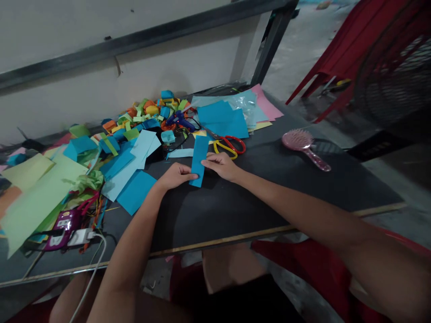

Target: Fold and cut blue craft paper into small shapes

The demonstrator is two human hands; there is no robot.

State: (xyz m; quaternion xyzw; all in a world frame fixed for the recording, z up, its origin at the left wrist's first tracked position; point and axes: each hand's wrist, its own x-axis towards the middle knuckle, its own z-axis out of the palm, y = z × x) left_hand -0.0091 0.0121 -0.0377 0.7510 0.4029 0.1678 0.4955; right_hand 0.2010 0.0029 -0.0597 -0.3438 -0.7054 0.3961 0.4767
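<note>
Between both hands a blue paper strip is held upright above the dark table. My left hand pinches its lower left edge with the thumb in front. On the strip's right edge, higher up, my right hand grips with thumb and fingers. Just behind my right hand lie scissors with one red and one yellow handle loop. A pale blue strip rests on the table behind the held strip. Left of my left hand is a square blue sheet.
Folded paper pieces are heaped along the wall, near a blue glue gun. Blue sheets lie at the back. A pink hairbrush is on the right. A purple power strip with a white cable sits front left.
</note>
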